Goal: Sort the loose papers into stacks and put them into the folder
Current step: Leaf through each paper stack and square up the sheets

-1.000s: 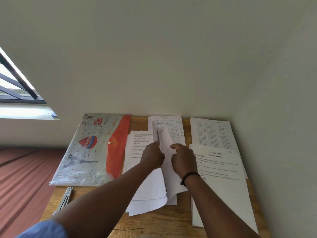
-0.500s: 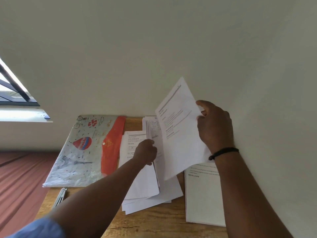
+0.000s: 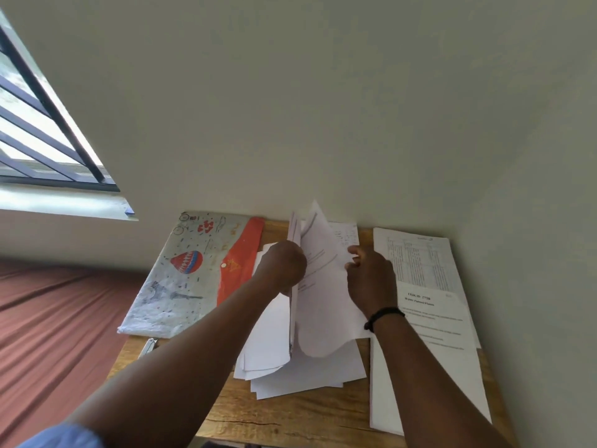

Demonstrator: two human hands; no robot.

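The messy pile of loose white papers (image 3: 300,367) lies in the middle of the small wooden table (image 3: 290,418), its far edge near the wall. A moment ago the right hand held one printed sheet up high in the air. Now that sheet is gone from the hand, and both hands are back down at the pile.

The left hand (image 3: 284,265) is curled around a few sheets stood up on edge, holding them back like an open book. The right hand (image 3: 370,279) pinches the far side of the next white printed sheet (image 3: 323,305), which bends up off the pile. I think this one is being looked at, to choose where it goes.

Along the right edge of the table sits the sorted stack of printed pages (image 3: 429,331), with a page of small tables showing at the far right corner. The lifted sheet likely went there, so the sorting is moving along, but many papers are left.

The plastic folder with a red flap and a balloon picture (image 3: 193,273) lies shut at the far left corner, hanging over the left edge. Nothing is in it yet, as far as I can see. A small metal tool (image 3: 148,347) lies at the left edge, nearer us.
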